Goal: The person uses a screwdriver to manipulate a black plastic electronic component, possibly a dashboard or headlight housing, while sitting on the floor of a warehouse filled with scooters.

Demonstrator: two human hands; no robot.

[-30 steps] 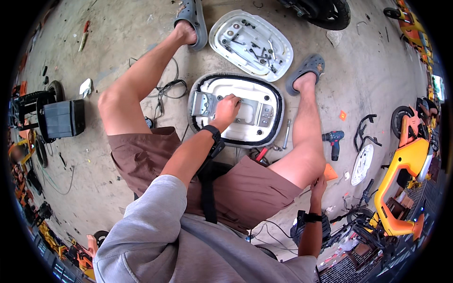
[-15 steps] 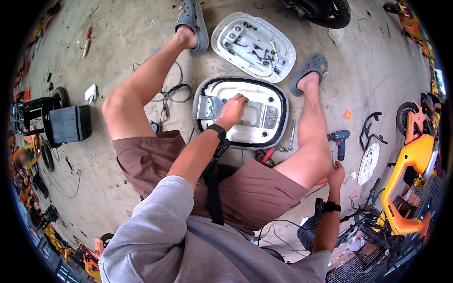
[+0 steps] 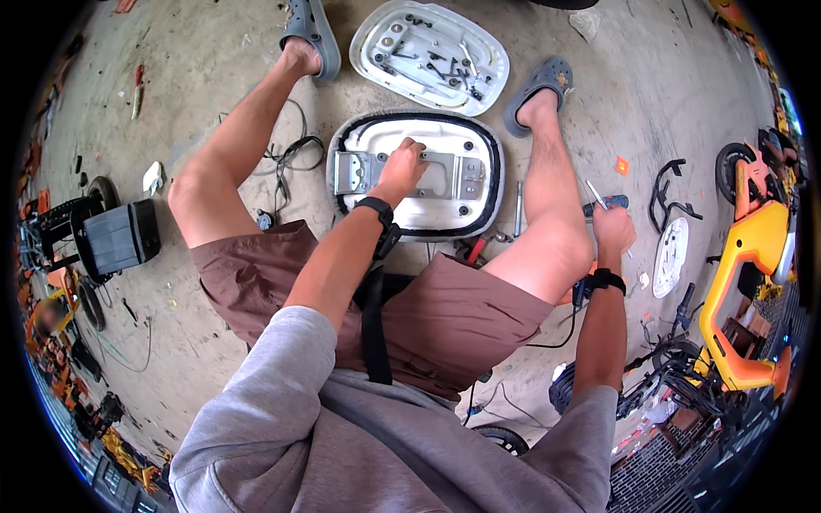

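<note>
Between my legs lies an upturned seat (image 3: pixel 342 205) with a white underside, dark edging and a metal bracket (image 3: pixel 349 173) across it. My left hand (image 3: pixel 400 171) rests over the bracket, its fingertips pinched at the bracket's far edge; whatever is between them is too small to make out. Beside my right knee, my right hand (image 3: pixel 613 229) is closed round a slim silver rod-like tool (image 3: pixel 596 193), raised above the floor. A cordless drill (image 3: pixel 617 203) lies partly hidden behind that hand.
Beyond the seat sits a white tray-like cover (image 3: pixel 368 64) holding bolts and small tools. A long metal tool (image 3: pixel 518 209) lies right of the seat, cables (image 3: pixel 286 158) left of it. A black box (image 3: pixel 121 235) stands far left; a yellow frame (image 3: pixel 727 299) is far right.
My right hand has risen forward from beside the knee, bringing up the silver tool. My left hand stays at the bracket. The whole view has shifted slightly.
</note>
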